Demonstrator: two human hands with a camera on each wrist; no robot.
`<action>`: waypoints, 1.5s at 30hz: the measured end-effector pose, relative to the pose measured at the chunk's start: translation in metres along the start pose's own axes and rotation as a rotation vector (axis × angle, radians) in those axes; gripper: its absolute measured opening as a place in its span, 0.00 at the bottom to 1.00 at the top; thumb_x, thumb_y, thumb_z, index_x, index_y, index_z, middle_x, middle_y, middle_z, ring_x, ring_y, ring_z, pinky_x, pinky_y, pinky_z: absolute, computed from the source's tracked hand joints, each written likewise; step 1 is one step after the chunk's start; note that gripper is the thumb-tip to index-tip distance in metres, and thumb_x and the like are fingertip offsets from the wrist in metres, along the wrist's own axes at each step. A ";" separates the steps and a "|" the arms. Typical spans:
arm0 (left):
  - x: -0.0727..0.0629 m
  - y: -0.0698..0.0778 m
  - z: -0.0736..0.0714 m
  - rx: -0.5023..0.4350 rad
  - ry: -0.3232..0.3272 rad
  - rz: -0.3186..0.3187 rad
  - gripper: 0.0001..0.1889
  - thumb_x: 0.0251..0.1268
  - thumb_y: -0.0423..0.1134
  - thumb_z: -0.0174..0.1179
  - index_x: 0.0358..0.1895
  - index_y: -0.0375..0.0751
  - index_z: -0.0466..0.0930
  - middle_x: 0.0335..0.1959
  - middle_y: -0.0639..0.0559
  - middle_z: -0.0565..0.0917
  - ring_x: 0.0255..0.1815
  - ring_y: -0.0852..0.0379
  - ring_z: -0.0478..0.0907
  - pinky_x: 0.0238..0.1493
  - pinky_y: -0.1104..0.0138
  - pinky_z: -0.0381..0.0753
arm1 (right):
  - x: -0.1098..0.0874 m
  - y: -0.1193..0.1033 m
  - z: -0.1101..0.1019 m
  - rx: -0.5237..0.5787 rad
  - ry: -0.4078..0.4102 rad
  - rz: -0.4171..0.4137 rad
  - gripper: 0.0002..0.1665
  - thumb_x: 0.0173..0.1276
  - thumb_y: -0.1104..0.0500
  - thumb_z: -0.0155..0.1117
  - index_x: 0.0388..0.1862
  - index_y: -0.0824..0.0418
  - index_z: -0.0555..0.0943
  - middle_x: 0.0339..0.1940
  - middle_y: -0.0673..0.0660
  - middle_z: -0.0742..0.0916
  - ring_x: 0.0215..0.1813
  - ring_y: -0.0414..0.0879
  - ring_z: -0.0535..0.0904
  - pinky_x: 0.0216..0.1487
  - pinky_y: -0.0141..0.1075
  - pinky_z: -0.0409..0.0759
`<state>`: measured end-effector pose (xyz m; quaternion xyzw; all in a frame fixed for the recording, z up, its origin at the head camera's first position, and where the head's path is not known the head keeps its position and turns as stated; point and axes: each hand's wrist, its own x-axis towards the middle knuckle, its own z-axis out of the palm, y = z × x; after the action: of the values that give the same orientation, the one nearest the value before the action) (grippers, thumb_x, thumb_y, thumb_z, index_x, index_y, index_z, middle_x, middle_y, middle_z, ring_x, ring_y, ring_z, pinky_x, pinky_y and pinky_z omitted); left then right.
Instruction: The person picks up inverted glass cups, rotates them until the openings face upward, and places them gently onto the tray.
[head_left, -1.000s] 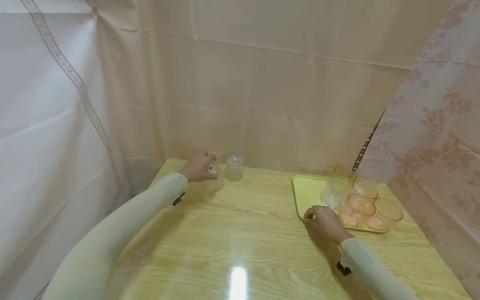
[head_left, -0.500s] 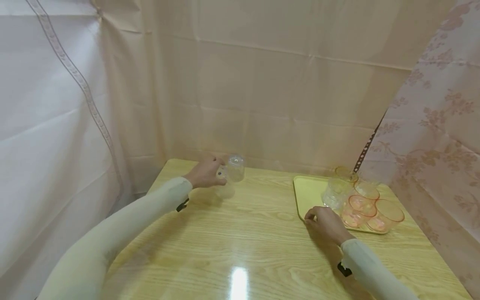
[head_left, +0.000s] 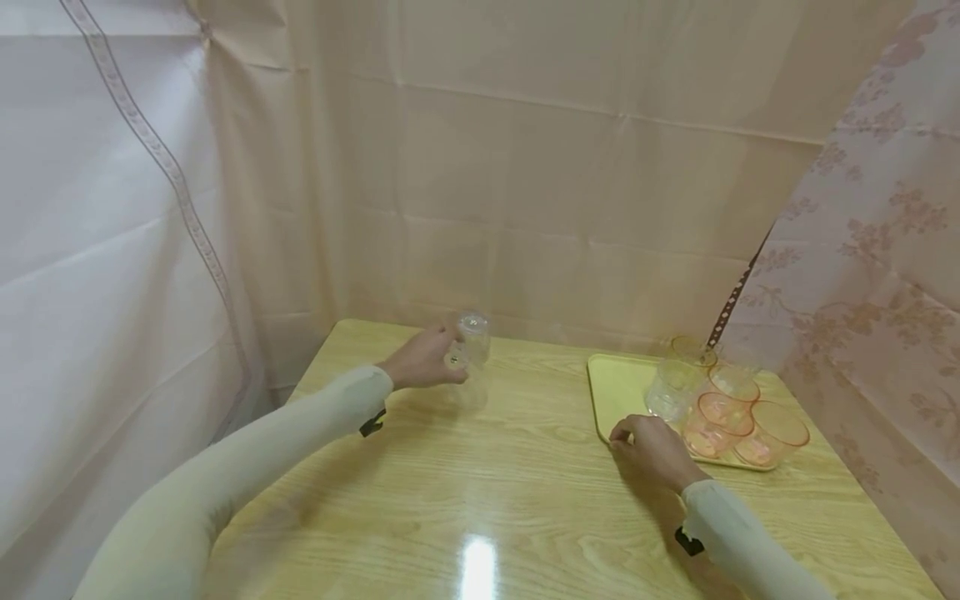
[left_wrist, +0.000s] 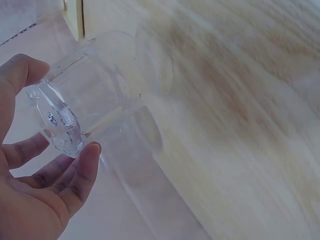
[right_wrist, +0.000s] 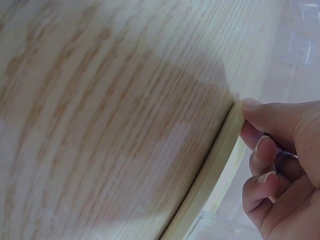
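Note:
My left hand (head_left: 426, 360) grips a clear glass (left_wrist: 95, 87) by its thick base, fingers and thumb spread round it. The glass's mouth points down at the table, and in the head view its see-through body is faint. Just behind stands a second clear glass (head_left: 476, 329), turned upside down on the table. At the right, my right hand (head_left: 652, 450) pinches the near left corner of a yellow tray (head_left: 617, 390) between thumb and forefinger. In the right wrist view the other fingers are curled beside the tray rim (right_wrist: 212, 172).
On the tray, an upright clear glass (head_left: 666, 398) stands left of several orange-rimmed tumblers (head_left: 712, 433). The wood-grain table (head_left: 480, 475) ends against a hung beige cloth (head_left: 480, 208). Cloth walls close in both sides.
My left hand has moved right and slightly nearer with the glass, now in front of the second glass. My right hand stays at the tray corner.

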<state>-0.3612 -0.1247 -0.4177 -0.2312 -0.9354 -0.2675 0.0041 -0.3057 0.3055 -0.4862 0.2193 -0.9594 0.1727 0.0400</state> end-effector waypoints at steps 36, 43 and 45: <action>0.005 0.041 0.034 -0.137 -0.037 0.070 0.33 0.60 0.54 0.72 0.64 0.39 0.76 0.50 0.52 0.83 0.44 0.57 0.80 0.41 0.64 0.82 | -0.001 0.001 -0.001 -0.015 -0.022 0.002 0.03 0.65 0.59 0.76 0.37 0.56 0.89 0.35 0.45 0.89 0.41 0.48 0.86 0.40 0.47 0.84; 0.006 0.047 0.039 -0.227 -0.060 0.060 0.32 0.60 0.52 0.73 0.63 0.40 0.76 0.45 0.55 0.83 0.41 0.58 0.81 0.35 0.65 0.83 | 0.002 0.001 -0.004 0.006 -0.037 -0.002 0.03 0.66 0.58 0.75 0.38 0.56 0.90 0.36 0.45 0.89 0.44 0.51 0.86 0.43 0.51 0.84; 0.007 0.049 0.040 -0.241 -0.065 0.060 0.31 0.61 0.52 0.73 0.63 0.40 0.76 0.44 0.54 0.83 0.41 0.58 0.81 0.35 0.65 0.83 | 0.003 0.001 -0.003 0.013 -0.031 0.000 0.03 0.67 0.58 0.74 0.38 0.56 0.90 0.36 0.45 0.89 0.44 0.51 0.86 0.44 0.51 0.84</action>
<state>-0.3410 -0.0649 -0.4264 -0.2664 -0.8889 -0.3700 -0.0458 -0.3087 0.3066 -0.4829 0.2222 -0.9588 0.1754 0.0239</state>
